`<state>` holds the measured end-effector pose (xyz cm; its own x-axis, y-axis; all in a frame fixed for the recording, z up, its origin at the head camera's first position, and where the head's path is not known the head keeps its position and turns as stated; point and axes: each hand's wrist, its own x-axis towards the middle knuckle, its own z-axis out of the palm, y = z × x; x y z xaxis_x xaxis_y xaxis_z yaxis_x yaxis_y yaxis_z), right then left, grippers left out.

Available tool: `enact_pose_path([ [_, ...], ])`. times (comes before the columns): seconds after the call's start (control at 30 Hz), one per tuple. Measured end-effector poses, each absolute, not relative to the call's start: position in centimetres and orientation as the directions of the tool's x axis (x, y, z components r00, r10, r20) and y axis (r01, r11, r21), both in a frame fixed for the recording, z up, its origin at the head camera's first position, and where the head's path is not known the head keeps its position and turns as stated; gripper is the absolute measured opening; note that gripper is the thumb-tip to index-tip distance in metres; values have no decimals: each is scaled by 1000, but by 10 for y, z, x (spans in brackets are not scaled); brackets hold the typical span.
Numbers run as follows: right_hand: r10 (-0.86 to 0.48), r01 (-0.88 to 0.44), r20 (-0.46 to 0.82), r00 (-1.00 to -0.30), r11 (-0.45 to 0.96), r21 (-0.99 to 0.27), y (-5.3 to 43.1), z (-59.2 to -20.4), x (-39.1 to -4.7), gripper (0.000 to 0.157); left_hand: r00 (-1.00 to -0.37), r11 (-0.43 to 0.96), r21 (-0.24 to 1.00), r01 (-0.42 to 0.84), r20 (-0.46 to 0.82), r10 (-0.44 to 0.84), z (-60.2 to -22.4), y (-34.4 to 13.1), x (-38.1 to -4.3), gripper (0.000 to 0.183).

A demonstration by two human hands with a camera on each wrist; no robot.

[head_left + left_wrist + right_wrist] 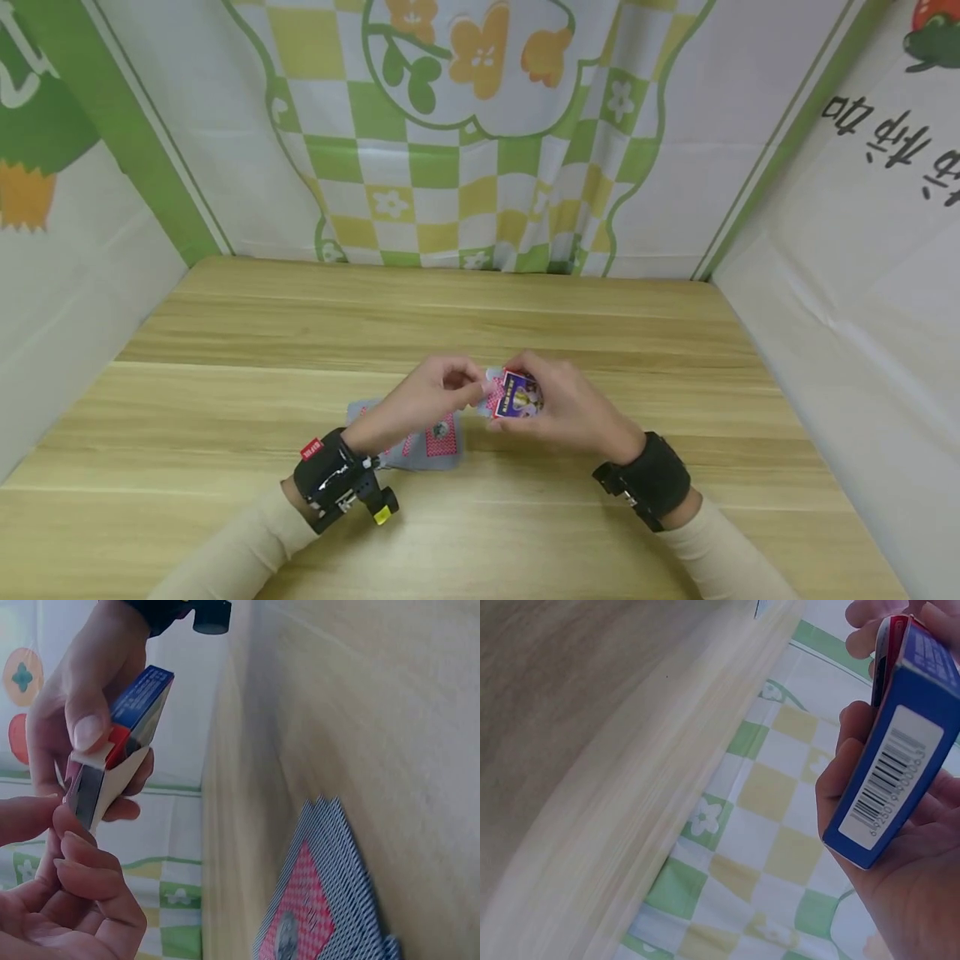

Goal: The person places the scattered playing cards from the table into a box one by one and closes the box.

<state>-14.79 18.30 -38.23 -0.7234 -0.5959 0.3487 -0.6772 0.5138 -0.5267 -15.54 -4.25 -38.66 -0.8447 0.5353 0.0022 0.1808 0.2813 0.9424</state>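
My right hand [577, 408] grips a blue and red playing-card box [519, 397] above the table. In the right wrist view the box's blue end [892, 772] carries a white barcode label. White flaps stand open at its other end in the left wrist view, where the grey edge of a stack of playing cards [87, 796] shows inside. The thumb and forefinger of my left hand [427, 398] pinch the cards at that open end. Below my left wrist, more playing cards [444, 442] lie spread on the table, red-patterned backs up, partly hidden by the forearm.
The wooden table [585, 517] spreads all around the hands. A green and yellow checked cloth [480, 192] hangs along its back edge, and white printed sheets [840, 275] line the sides. Each wrist wears a black strap [648, 479] with a small camera.
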Motion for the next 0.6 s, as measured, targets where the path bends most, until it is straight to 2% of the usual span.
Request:
enact_pose_path([
  [0.2, -619, -684, 332, -712, 504, -527, 182, -383, -146, 58, -832, 264, 950, 169, -6, 555, -393, -33, -151, 15],
  [0.27, -623, -682, 325, -711, 498, -536, 182, -383, -146, 59, -832, 268, 948, 171, -6, 554, -384, -32, -146, 15],
  [0.4, -608, -664, 316, -728, 514, -543, 183, -383, -146, 59, -840, 334, 915, 226, 10, 543, -377, -39, -148, 15],
  [0.5, -596, -657, 314, -739, 534, -533, 184, -383, -148, 60, -832, 461, 812, 358, 53, 553, -382, -50, -160, 12],
  [0.6, -592, -659, 319, -740, 545, -518, 185, -383, -149, 60, -815, 627, 616, 477, 43, 578, -383, -60, -167, 16],
])
